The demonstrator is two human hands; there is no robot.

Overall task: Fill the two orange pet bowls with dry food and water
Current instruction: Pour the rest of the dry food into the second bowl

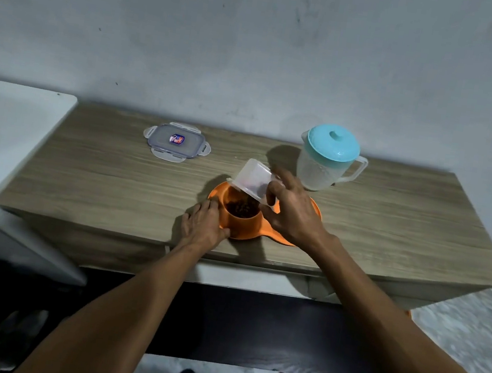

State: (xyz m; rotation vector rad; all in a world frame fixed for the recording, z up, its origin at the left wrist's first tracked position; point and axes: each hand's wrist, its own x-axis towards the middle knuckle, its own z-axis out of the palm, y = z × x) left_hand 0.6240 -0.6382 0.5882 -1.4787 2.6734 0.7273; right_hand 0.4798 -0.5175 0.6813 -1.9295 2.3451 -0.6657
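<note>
An orange pet feeder (263, 233) with two bowls sits near the front edge of the wooden tabletop. Its left bowl (241, 222) holds brown dry food. My right hand (293, 213) grips a clear plastic container (253, 179), tipped mouth-down over that bowl. The right bowl is mostly hidden behind this hand. My left hand (203, 223) curls around the left bowl's outer wall. A clear water jug (326, 159) with a turquoise lid stands upright behind the feeder to the right.
The container's clear lid (176, 142) lies flat on the wooden table (97, 175) at the back left. A white appliance (2, 133) stands to the left of the table. A wall rises directly behind. My sandalled feet show below.
</note>
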